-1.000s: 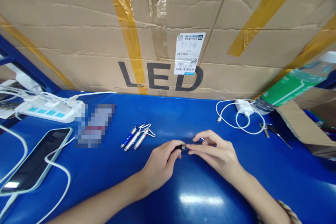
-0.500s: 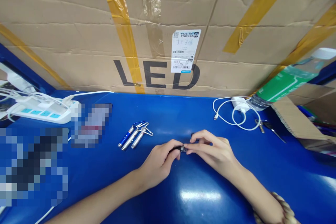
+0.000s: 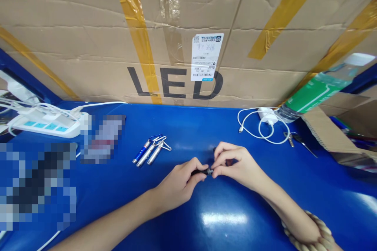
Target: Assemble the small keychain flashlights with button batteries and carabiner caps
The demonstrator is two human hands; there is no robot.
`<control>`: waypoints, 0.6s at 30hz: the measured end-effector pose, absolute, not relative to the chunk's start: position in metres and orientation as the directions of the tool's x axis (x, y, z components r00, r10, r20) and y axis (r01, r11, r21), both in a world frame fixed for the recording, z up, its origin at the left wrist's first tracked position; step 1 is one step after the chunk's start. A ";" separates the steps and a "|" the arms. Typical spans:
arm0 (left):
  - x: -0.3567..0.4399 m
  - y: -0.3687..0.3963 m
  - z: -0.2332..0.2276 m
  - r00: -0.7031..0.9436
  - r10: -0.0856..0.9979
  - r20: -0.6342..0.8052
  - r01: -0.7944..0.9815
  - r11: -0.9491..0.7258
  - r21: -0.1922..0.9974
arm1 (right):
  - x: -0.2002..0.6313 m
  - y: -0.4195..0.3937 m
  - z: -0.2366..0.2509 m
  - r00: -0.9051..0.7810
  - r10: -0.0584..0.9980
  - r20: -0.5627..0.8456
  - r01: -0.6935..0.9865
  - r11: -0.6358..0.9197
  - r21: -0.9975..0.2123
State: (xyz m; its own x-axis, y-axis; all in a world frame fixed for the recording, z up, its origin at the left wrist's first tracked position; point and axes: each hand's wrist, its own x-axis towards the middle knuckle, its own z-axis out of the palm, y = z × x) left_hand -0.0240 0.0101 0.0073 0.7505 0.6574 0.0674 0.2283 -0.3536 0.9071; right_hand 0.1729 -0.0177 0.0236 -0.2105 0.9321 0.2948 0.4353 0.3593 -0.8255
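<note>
My left hand (image 3: 184, 180) is closed around a slim black penlight (image 3: 200, 172), its thumb and forefinger near the silvery end. That end points right, towards my right hand (image 3: 240, 166), whose thumb and finger are pinched together at its tip. A dark piece (image 3: 215, 150) shows beside the curled forefinger of my right hand; its full shape is hidden. To the left of my hands lie a blue penlight (image 3: 141, 153) and two silver penlights (image 3: 155, 154), side by side, with small clips at their far ends.
A large cardboard box (image 3: 88, 47) walls off the back of the blue table (image 3: 176, 219). On the left are a white power strip (image 3: 50, 125) and blurred-out items. A tilted bottle (image 3: 318, 90), a charger with cable (image 3: 268, 115), scissors (image 3: 304, 143) and an open carton (image 3: 330, 133) stand right.
My right hand's thumb and fingers have bent from nearly straight into a rounder pinch at the penlight's silvery end. The penlight has shifted slightly towards me.
</note>
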 end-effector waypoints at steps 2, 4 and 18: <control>-0.024 0.010 0.007 0.761 0.643 0.086 0.215 -0.374 0.902 | 0.173 -0.017 0.024 -0.220 0.951 0.219 0.417 0.295 -0.860; -0.024 0.009 0.006 0.765 0.636 0.098 0.223 -0.405 0.887 | 0.174 -0.016 0.022 -0.244 0.953 0.180 0.431 0.273 -0.860; -0.023 0.011 0.001 0.765 0.615 0.191 0.197 -0.506 0.839 | 0.166 -0.027 0.030 -0.440 0.890 0.122 0.589 0.389 -0.709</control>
